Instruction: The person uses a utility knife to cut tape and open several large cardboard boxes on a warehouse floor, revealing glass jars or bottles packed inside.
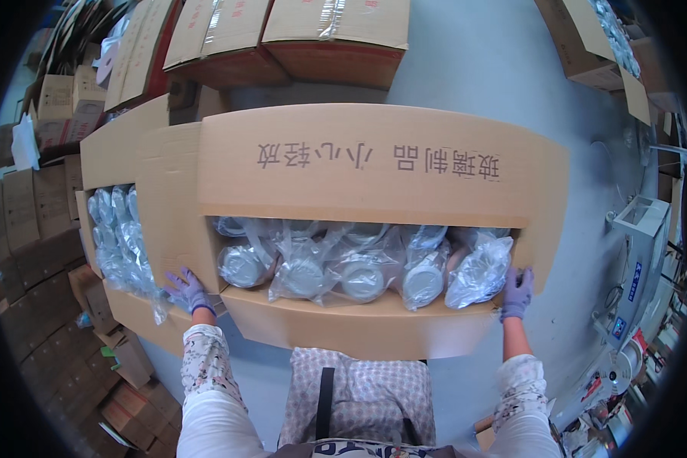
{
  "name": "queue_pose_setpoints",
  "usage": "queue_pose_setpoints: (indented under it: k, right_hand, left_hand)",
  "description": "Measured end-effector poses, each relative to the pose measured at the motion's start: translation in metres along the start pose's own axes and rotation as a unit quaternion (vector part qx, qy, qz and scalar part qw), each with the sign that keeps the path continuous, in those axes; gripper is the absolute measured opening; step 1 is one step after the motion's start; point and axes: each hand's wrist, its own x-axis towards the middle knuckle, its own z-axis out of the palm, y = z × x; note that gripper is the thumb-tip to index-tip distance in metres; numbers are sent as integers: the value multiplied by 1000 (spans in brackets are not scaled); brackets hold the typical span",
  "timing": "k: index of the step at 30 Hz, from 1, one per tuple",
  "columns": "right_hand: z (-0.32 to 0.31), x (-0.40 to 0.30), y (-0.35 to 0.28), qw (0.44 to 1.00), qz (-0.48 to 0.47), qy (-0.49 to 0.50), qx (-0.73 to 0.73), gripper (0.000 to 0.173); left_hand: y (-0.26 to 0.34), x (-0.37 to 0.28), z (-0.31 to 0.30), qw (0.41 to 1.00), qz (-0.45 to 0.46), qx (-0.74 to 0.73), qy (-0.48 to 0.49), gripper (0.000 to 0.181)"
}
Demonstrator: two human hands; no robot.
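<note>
Before me stands an open cardboard carton (355,326) with printed writing on its raised far flap (366,172). Rows of round-topped items in clear plastic bags (363,280) fill it; their lower parts are hidden. My left hand (189,291), in a purple glove, has its fingers spread at the near left corner, against the left flap (174,223). Over at the near right corner, my right hand (518,292), gloved alike, has its fingers bent over the edge by the right flap (541,229). A crumpled clear bag (481,275) lies just beside it.
A second open carton (143,309) with similar bagged items (114,235) adjoins on the left. Closed, taped cartons (332,34) stand beyond. Stacked boxes (40,275) line the left side. At right are a grey machine (635,286) and another open carton (584,51).
</note>
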Motion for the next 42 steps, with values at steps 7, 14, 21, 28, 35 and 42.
queue_pose_setpoints:
  k: [7, 14, 21, 28, 35, 42]
  right_hand:
    - [17, -4, 19, 998, -27, 53, 21, 57]
    - [24, 25, 58, 997, -53, -9, 52, 54]
    - [92, 50, 94, 987, -13, -101, 121, 52]
    - [93, 68, 137, 974, -32, -155, 160, 50]
    - [22, 42, 50, 979, -6, -175, 107, 56]
    - [33, -18, 20, 970, -13, -215, 115, 39]
  left_hand:
    - [33, -11, -32, 1000, -21, 6, 21, 71]
    - [58, -24, -74, 983, -74, -141, -93, 73]
    - [49, -67, -123, 726, -211, -430, -494, 33]
    - [35, -47, -65, 670, -221, -439, -556, 40]
    - [-11, -30, 49, 561, -301, -433, -638, 46]
    - [-120, 43, 108, 851, -179, -276, -409, 58]
